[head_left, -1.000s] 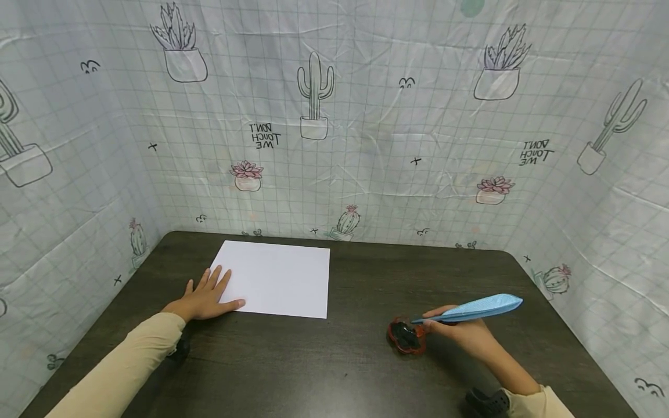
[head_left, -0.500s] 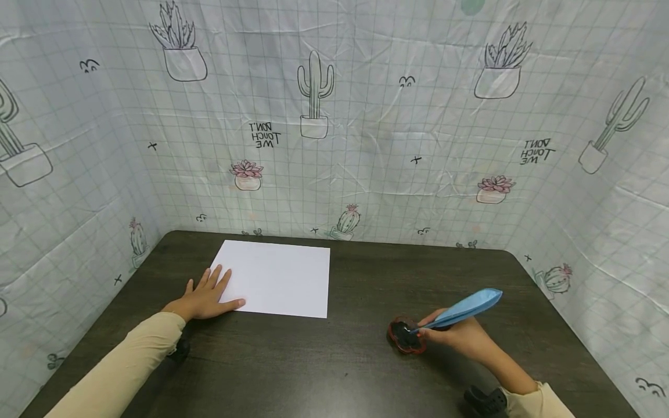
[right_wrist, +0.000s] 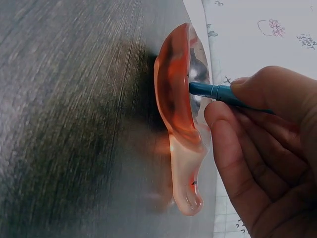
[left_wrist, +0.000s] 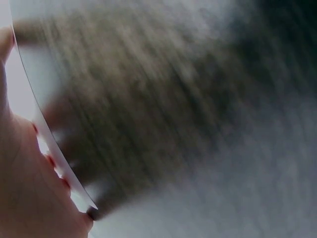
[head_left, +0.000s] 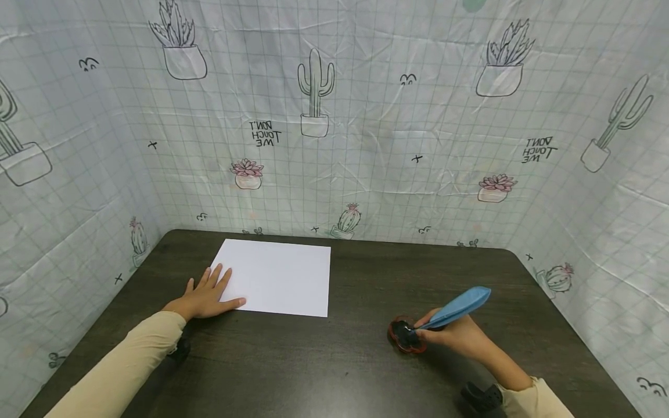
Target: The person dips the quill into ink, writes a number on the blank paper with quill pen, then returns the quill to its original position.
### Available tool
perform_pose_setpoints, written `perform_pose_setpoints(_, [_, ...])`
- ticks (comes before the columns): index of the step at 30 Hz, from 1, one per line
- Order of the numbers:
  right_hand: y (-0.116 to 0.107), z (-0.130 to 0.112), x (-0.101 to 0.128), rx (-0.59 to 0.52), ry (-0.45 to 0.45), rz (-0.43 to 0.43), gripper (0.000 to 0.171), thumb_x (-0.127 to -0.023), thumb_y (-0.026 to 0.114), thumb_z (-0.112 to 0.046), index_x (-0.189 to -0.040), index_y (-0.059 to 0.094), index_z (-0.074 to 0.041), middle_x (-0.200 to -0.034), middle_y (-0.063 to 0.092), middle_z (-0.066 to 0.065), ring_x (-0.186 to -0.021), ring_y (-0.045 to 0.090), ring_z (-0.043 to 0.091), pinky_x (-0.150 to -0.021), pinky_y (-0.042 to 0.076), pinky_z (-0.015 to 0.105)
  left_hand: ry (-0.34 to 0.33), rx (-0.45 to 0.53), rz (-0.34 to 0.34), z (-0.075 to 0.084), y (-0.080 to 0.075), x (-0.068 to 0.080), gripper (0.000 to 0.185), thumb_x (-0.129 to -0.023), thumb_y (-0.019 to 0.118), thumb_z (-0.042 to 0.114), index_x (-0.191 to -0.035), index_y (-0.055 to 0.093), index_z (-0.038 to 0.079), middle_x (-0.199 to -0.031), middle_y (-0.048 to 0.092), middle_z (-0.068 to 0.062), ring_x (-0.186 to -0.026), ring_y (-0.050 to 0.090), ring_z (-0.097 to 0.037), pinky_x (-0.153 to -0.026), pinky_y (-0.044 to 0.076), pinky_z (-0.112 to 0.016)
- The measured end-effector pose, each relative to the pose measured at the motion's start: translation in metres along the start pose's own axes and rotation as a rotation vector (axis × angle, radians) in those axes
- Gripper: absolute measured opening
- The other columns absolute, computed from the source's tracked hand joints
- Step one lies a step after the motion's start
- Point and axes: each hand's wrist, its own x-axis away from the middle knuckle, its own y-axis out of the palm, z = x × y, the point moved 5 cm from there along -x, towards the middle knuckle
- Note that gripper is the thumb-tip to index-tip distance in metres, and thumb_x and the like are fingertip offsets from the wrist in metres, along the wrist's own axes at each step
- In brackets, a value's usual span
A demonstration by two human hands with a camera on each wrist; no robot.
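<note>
Dipping stage. The right hand [head_left: 460, 335] pinches a blue feather pen [head_left: 453, 309], its tip inside the red dish [head_left: 405, 337] just ahead of the fingers (dark contents, probably ink). The left hand [head_left: 205, 297] lies flat, fingertips on the white paper [head_left: 277, 277]. Judged next: lift the tip clear and carry it to the paper. The left wrist view is blurred.

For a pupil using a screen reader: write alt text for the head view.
A right hand dips a blue feather quill into a red ink dish on a dark table. The left hand rests flat on white paper.
</note>
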Motion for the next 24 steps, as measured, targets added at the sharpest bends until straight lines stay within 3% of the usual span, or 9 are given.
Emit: perform_pose_setpoints(24, [-0.0002, -0.0098, -0.0034, 0.002, -0.044, -0.019, 0.016, -0.087, 0.072, -0.019, -0.097, 0.074, -0.006, -0.096, 0.072, 0.007, -0.081, 0.065, 0.003, -0.065, 0.052, 0.026, 0.006, -0.004, -0.001, 0.0024, -0.0022, 0.0017, 0.110, -0.082, 0.042, 0.079, -0.154, 0.007, 0.003, -0.158, -0.007, -0.025, -0.143, -0.010, -0.047, -0.102, -0.012, -0.072])
